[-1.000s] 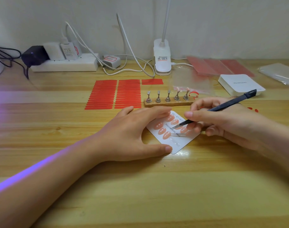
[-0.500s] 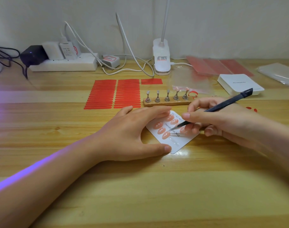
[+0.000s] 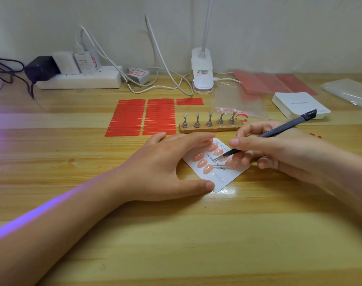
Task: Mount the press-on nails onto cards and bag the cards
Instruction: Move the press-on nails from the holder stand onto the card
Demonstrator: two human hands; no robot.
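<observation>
1. At the middle of the wooden table lies a white card, turned at an angle, with peach press-on nails stuck on it in two rows.
2. The left hand rests over the card's left side, fingers straight and spread; the thumb tip presses beside the near corner and the fingertips lie on the far edge.
3. The right hand pinches dark tweezers between thumb and forefinger, the other fingers curled beneath and touching the card's right side.
4. The tweezers' tip sits over the card's middle, between the two rows; whether it touches a nail cannot be told.
5. Just behind the card stands a wooden strip with five metal nail stands.
6. Left of it lie red adhesive strips in columns.
7. Farther right sit a stack of white cards and clear plastic bags.
8. Against the wall are a power strip and a clip lamp.
</observation>
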